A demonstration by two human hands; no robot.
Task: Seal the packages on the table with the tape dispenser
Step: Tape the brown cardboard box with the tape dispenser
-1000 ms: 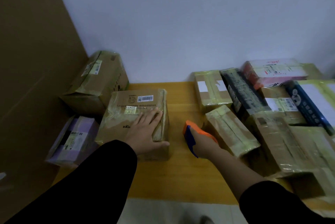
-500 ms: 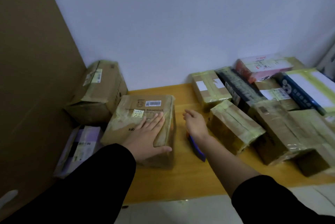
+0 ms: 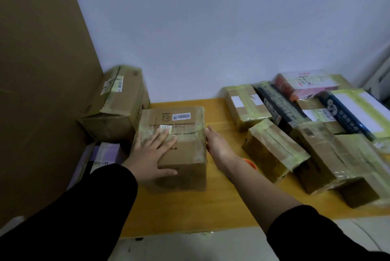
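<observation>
Since a second ago my right hand (image 3: 219,146) has let go of the tape dispenser (image 3: 250,163) and crossed over to the box (image 3: 181,134). The dispenser now lies on the table behind that wrist, with only a sliver of its orange body showing.

Nearest me are two black sleeves (image 3: 84,218) over a yellow wooden table (image 3: 211,208) with pale floor (image 3: 190,248) below its front edge. The right hand is open and holds nothing, its straight fingers against the box's right side. My left hand (image 3: 152,153) lies flat and spread on the box top, thumb over the near edge, pressing without gripping.

The box is brown cardboard, squarish, wrapped in glossy yellowish tape, with a barcode label near its far edge. A purple parcel (image 3: 105,153) sits just left of it and a larger taped carton (image 3: 118,104) behind. To the right is a heap of tape-wrapped parcels (image 3: 295,134). At the back stands a plain pale wall (image 3: 211,28), and a tall brown board (image 3: 42,70) closes off the left.
</observation>
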